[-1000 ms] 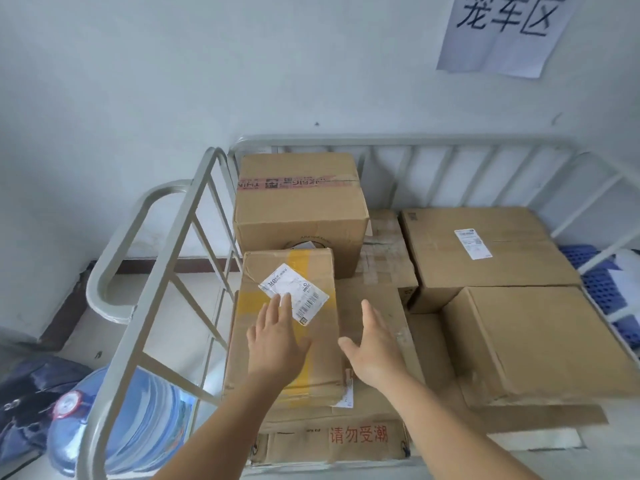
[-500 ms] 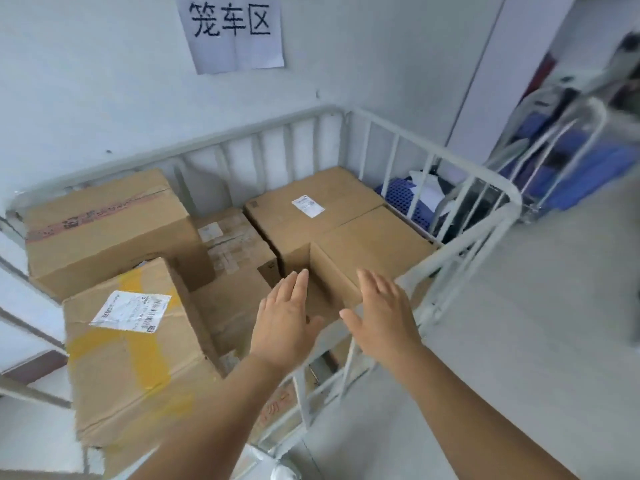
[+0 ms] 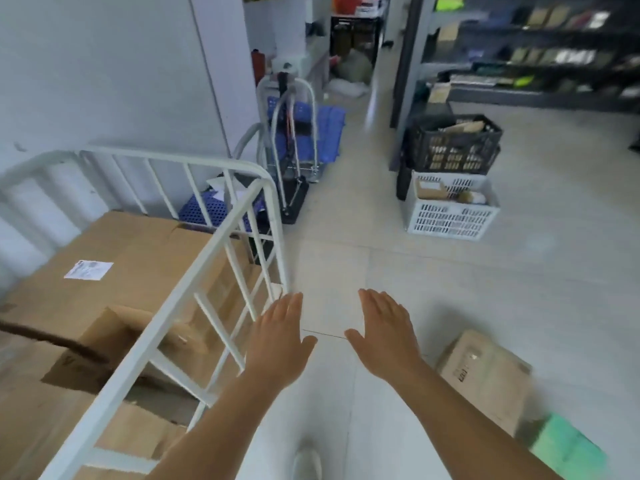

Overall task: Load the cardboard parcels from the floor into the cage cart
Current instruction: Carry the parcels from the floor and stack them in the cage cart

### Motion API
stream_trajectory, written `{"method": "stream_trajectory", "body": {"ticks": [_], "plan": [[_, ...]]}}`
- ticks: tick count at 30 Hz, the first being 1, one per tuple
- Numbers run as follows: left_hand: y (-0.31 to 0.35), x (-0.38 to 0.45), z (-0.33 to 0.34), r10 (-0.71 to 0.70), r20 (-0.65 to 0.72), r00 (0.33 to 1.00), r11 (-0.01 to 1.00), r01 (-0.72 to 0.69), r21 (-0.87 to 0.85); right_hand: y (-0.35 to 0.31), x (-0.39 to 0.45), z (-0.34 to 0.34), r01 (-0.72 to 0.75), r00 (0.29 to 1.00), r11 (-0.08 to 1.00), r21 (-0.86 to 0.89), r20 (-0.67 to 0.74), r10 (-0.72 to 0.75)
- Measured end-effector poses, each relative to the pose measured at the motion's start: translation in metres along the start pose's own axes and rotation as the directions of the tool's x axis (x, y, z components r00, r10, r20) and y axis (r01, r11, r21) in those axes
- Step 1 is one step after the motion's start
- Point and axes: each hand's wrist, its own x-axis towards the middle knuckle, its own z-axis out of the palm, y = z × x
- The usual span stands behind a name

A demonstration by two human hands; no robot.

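Both hands are empty, fingers straight and together, thumbs out, palms down in the air. The left hand [image 3: 281,336] and the right hand [image 3: 384,332] were over the boxes inside the cage cart [image 3: 194,282] half a second ago; now they hover above the bare tiled floor [image 3: 450,289], just past the cart's white side rail, and the view has turned right into the room.

A pale cardboard parcel [image 3: 485,375] lies on the floor near the right forearm, with a green package [image 3: 568,448] beside it at the lower right.

Inside the cart lie brown boxes; the large one [image 3: 114,258] carries a white label [image 3: 89,270].

Farther off, a black crate [image 3: 453,143] sits on a white slatted crate [image 3: 453,206]; both hold cardboard pieces, blurred. A folded hand trolley [image 3: 294,140] stands by the wall, and dark shelving [image 3: 540,53] holds goods.
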Motion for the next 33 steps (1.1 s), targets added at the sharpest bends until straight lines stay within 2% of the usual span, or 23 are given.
{"method": "stream_trajectory", "body": {"ticks": [4,8,16,21,25,33], "plan": [[0.041,0.037,0.025,0.143,0.116,0.983,0.989,-0.146,0.021,0.056,-0.009,0.0,-0.195,0.981,0.981,-0.005,-0.008,0.195],[0.08,0.071,0.051,0.297,0.209,0.932,0.947,-0.316,0.063,0.1,-0.019,0.003,-0.387,0.922,0.921,0.05,-0.012,0.388],[0.149,0.108,0.102,0.513,0.42,0.749,0.811,-0.583,0.05,0.168,-0.046,0.021,-0.694,0.707,0.696,0.184,-0.004,0.707],[0.19,0.125,0.137,0.545,0.527,0.653,0.751,-0.659,0.039,0.216,-0.064,0.034,-0.794,0.58,0.559,0.24,0.023,0.814],[0.227,0.142,0.171,0.538,0.578,0.614,0.714,-0.696,0.075,0.266,-0.069,0.04,-0.827,0.522,0.493,0.269,0.046,0.851],[0.313,0.18,0.254,0.387,0.664,0.64,0.755,-0.633,0.17,0.399,-0.053,0.044,-0.85,0.49,0.436,0.295,0.139,0.861]]}}
